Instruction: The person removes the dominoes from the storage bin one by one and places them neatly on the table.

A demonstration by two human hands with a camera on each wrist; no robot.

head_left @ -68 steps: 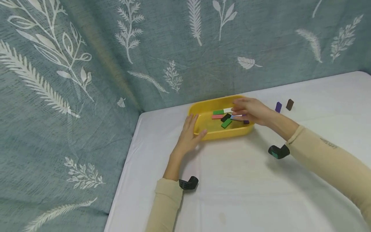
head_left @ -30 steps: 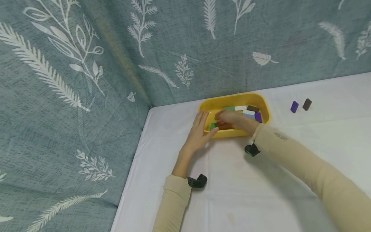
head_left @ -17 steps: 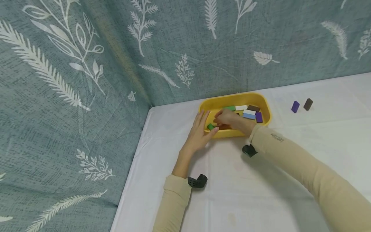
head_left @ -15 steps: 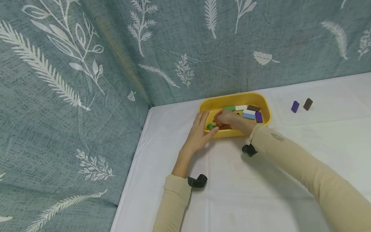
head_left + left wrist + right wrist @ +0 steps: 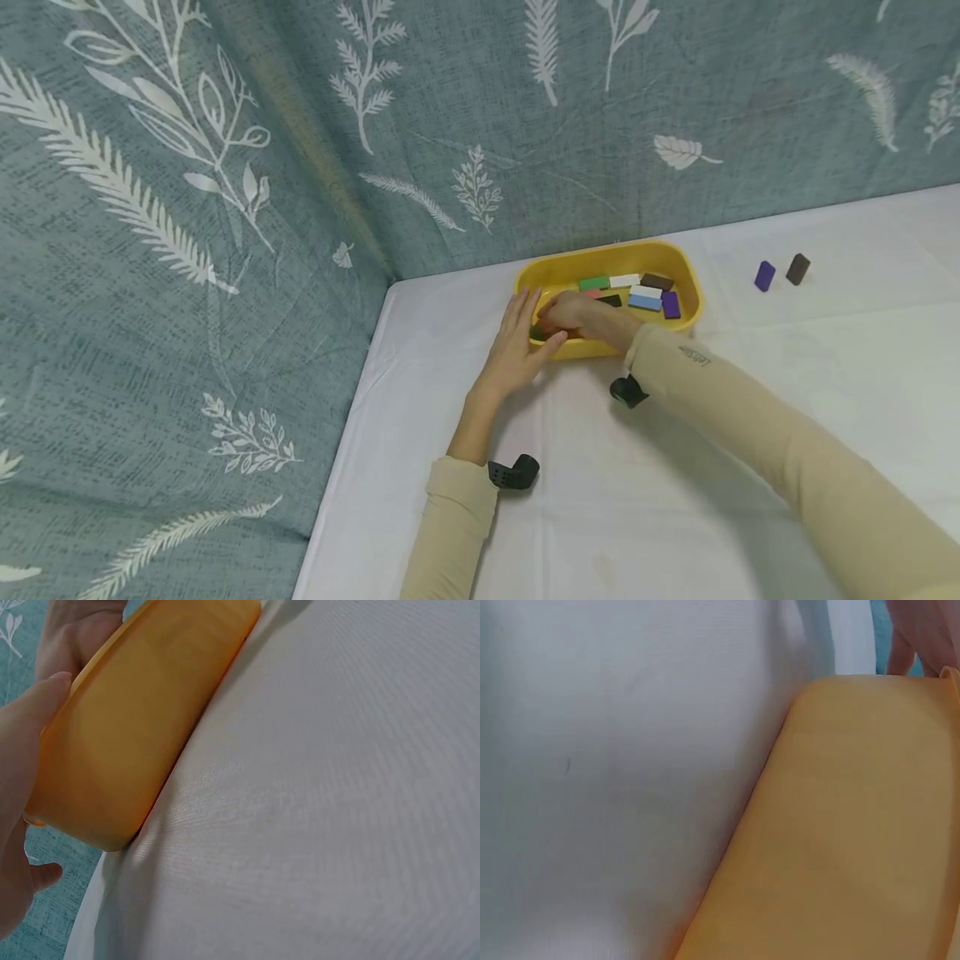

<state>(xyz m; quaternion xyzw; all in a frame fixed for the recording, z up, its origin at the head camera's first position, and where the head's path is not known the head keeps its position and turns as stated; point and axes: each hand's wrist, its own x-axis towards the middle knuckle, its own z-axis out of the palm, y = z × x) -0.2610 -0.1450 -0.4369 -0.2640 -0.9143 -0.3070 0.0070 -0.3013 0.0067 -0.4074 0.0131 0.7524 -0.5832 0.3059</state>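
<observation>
A yellow plastic tray (image 5: 615, 252) stands on the white cloth by the curtain. My left hand (image 5: 513, 342) rests at its left end, fingers fairly straight over the rim and thumb at the front edge. My right hand (image 5: 573, 315) reaches into the tray's left end, fingers bent down at a small green block (image 5: 536, 333) in the front left corner. Its fingertips are hidden, so I cannot tell whether they pinch the block. Behind and beside this hand lie a second green block (image 5: 594, 283), a pink block (image 5: 592, 294) and a black block (image 5: 609, 301).
Farther right in the tray are white (image 5: 624, 281), brown (image 5: 657, 282), blue (image 5: 645, 303) and purple (image 5: 671, 305) blocks, with another white one against the blue. Outside, a purple block (image 5: 765, 276) and a dark brown block (image 5: 798, 269) lie on the cloth (image 5: 675, 467).
My right hand has moved from the tray's right side to its left end. The front green block has shifted left into the corner. My left hand has stayed at the rim.
</observation>
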